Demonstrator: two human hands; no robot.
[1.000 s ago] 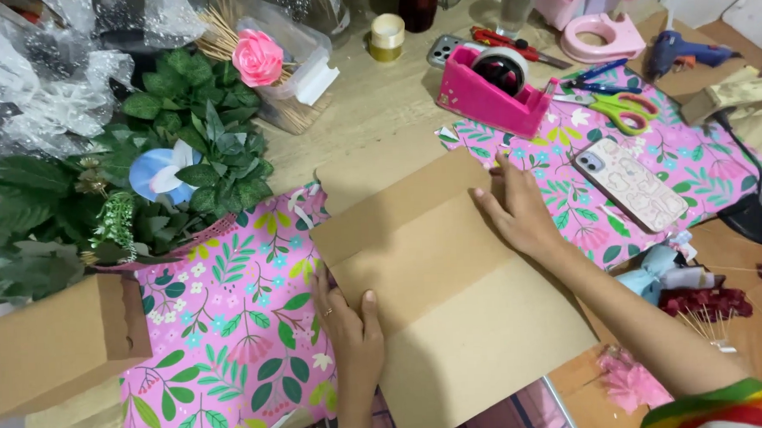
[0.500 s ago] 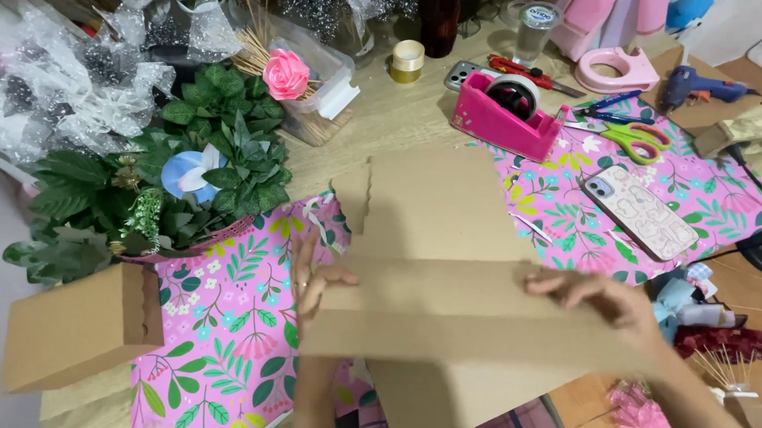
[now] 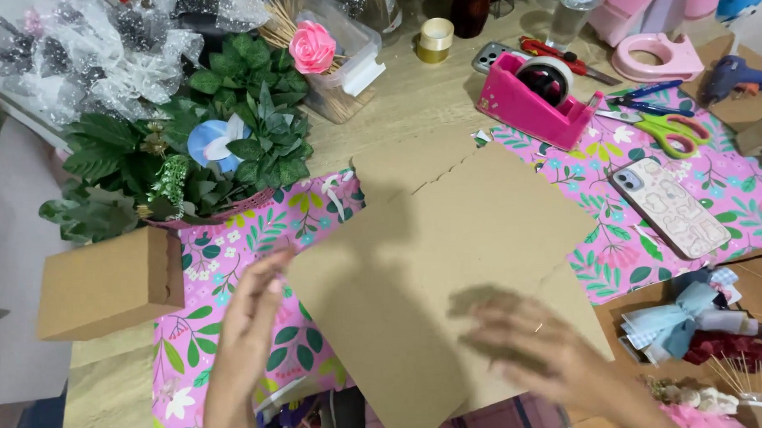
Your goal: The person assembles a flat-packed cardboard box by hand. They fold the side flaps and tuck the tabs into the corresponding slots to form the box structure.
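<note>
A flat brown cardboard sheet lies unfolded on pink floral wrapping paper on the wooden table. My left hand is at the sheet's left edge, fingers stretched upward, and I cannot tell whether it touches it. My right hand hovers blurred over the sheet's lower right part, fingers apart, holding nothing.
A closed brown cardboard box sits at the left. Green leaves with a pink rose stand behind. A pink tape dispenser, scissors, a phone, a glue gun and ribbons crowd the right side.
The cardboard, held folded half a second ago, now lies opened flat on the table. Both hands have let go of it and drawn back toward me.
</note>
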